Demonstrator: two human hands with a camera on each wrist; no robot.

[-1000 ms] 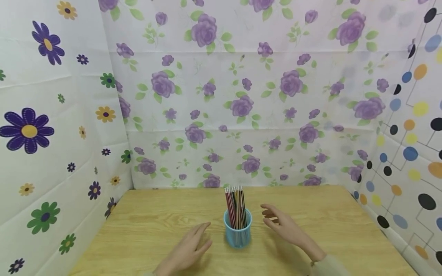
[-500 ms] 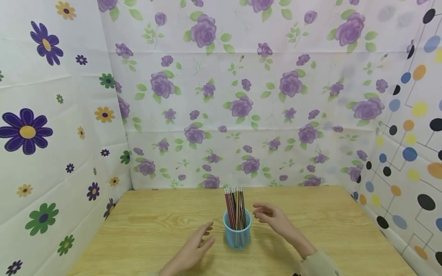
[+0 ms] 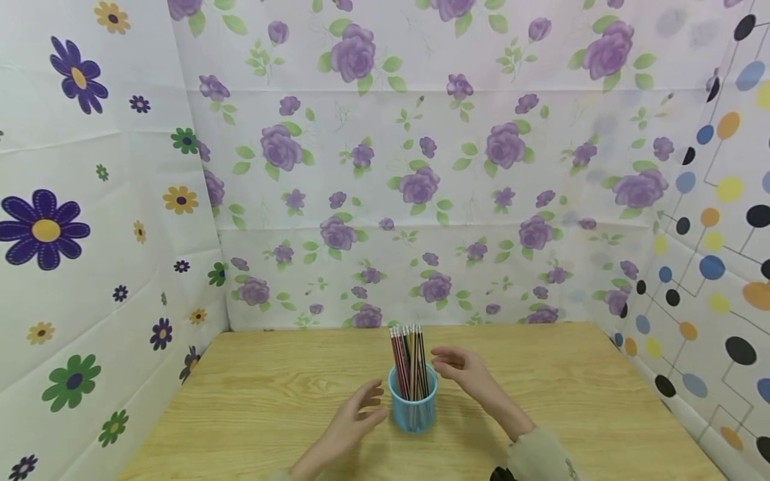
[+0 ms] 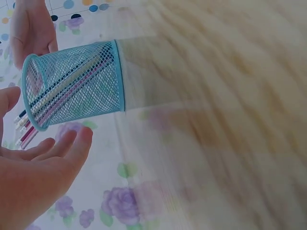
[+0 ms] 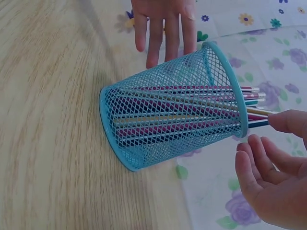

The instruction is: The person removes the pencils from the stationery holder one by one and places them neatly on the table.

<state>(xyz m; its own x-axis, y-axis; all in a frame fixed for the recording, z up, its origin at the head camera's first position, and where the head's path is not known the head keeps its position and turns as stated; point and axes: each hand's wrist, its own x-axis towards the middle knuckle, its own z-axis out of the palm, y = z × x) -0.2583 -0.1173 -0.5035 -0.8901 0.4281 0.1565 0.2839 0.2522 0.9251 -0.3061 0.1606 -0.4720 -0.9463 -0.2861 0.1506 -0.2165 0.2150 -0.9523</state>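
Note:
A light blue mesh pencil cup (image 3: 414, 415) stands upright on the table, full of pencils (image 3: 409, 364) with their eraser ends up. On its left, my left hand (image 3: 347, 422) hovers close by, fingers relaxed and spread from the thumb, holding nothing. My right hand (image 3: 466, 374) is at the cup's right, near the rim, its fingers loosely bent with nothing between them. In the left wrist view a gap shows between the left hand (image 4: 48, 167) and the mesh cup (image 4: 76, 81). The right wrist view has the right hand (image 5: 273, 172) beside the rim of the cup (image 5: 172, 110).
The wooden table (image 3: 289, 374) spreads around the cup. A white cloth with purple roses (image 3: 361, 167) hangs behind it. Side cloths with daisies (image 3: 48, 230) and coloured dots (image 3: 712, 267) stand left and right.
Both hands have moved in toward the pencil cup, the left to the right and the right to the left. The cup and pencils have stayed in place.

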